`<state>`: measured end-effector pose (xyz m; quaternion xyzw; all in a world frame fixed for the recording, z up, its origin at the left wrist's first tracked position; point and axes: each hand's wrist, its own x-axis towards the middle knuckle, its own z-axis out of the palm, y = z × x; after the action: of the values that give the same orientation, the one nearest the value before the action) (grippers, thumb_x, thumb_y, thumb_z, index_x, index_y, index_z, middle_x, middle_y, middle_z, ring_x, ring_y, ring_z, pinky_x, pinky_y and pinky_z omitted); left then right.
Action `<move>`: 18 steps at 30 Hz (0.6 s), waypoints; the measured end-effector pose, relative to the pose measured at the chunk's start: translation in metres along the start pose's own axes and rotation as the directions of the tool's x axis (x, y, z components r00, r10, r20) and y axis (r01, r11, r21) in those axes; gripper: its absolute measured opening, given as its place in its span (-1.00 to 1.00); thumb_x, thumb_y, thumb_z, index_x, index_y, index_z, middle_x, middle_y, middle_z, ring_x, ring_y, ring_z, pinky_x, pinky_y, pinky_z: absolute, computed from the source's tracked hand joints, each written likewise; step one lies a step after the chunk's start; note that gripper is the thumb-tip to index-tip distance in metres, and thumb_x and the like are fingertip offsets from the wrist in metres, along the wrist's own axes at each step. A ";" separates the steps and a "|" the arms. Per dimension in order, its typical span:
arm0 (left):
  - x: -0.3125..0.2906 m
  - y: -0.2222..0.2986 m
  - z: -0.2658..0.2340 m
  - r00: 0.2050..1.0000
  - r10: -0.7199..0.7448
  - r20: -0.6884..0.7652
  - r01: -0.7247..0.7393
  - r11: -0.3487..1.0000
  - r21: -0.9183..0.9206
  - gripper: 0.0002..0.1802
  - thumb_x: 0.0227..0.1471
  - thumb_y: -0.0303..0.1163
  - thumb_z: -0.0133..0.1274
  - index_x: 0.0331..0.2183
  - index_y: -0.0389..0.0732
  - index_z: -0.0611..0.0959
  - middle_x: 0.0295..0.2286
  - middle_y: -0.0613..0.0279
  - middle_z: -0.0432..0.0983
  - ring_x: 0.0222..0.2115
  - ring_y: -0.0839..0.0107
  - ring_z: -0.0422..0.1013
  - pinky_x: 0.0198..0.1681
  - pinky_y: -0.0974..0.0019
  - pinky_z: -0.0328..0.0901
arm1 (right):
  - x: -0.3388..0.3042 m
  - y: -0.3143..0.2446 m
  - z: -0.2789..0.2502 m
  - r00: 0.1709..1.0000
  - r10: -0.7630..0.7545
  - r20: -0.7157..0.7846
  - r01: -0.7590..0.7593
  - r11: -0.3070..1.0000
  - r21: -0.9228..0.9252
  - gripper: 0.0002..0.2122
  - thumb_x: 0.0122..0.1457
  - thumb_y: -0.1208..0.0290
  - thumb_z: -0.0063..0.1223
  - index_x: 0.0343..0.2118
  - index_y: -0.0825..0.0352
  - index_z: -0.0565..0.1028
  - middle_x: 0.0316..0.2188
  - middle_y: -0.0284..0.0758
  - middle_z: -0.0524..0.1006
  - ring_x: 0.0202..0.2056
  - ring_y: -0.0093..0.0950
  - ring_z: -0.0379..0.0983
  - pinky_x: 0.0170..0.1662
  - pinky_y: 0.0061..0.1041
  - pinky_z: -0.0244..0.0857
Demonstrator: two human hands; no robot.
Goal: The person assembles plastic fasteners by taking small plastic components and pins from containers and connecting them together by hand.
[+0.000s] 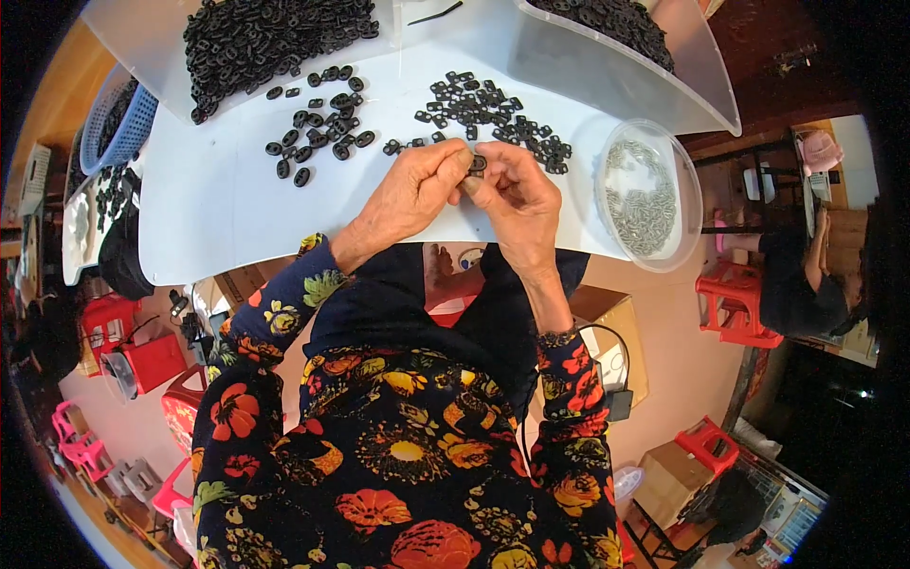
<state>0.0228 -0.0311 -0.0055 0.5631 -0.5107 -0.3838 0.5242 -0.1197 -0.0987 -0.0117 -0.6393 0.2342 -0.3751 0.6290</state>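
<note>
Above the near edge of the white table, my hands meet with fingers pinched together. Between the fingertips sits a small black two-holed plastic piece. My right hand grips it with thumb and fingers. My left hand is closed at its other side, its curled fingers partly hiding it. Just beyond lie loose black plastic pieces, small and blocky, in a spread pile. Farther left are loose oval black pieces. Right of my hands stands a round clear tub of small silvery metal parts.
A translucent bin spills black pieces at the back left. Another translucent bin stands back right. A blue basket is at the left. Red stools and a seated person are off to the right.
</note>
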 end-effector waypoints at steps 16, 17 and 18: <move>0.003 -0.006 -0.003 0.999 0.041 0.020 -0.042 0.999 0.016 -0.65 0.20 -0.25 -0.20 -0.50 -0.31 0.40 -0.69 0.25 0.25 -0.64 0.54 0.21 -0.55 0.38 0.19 | 0.006 0.006 -0.002 0.997 -0.039 0.060 0.049 0.983 -0.177 -0.76 -0.04 0.63 0.17 -0.27 0.39 0.42 -0.57 -0.48 0.39 -0.52 -0.75 0.28 -0.45 -0.71 0.24; 0.003 -0.007 -0.003 0.999 0.034 0.025 -0.035 0.999 0.025 -0.65 0.20 -0.25 -0.20 -0.51 -0.31 0.39 -0.70 0.25 0.24 -0.64 0.53 0.20 -0.56 0.37 0.19 | 0.006 0.005 -0.002 0.997 -0.040 0.061 0.050 0.983 -0.177 -0.76 -0.04 0.63 0.17 -0.27 0.39 0.42 -0.57 -0.48 0.39 -0.52 -0.75 0.28 -0.45 -0.71 0.24; 0.003 -0.008 -0.003 0.999 0.027 0.028 -0.028 0.999 0.036 -0.64 0.20 -0.24 -0.20 -0.51 -0.31 0.38 -0.71 0.25 0.22 -0.65 0.52 0.20 -0.56 0.36 0.18 | 0.006 0.003 -0.002 0.997 -0.031 0.067 0.043 0.980 -0.195 -0.76 -0.04 0.62 0.17 -0.27 0.39 0.41 -0.58 -0.46 0.40 -0.53 -0.74 0.29 -0.45 -0.69 0.25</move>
<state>0.0276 -0.0339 -0.0127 0.5600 -0.5325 -0.3750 0.5121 -0.1170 -0.1044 -0.0141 -0.7140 0.2379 -0.3415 0.5630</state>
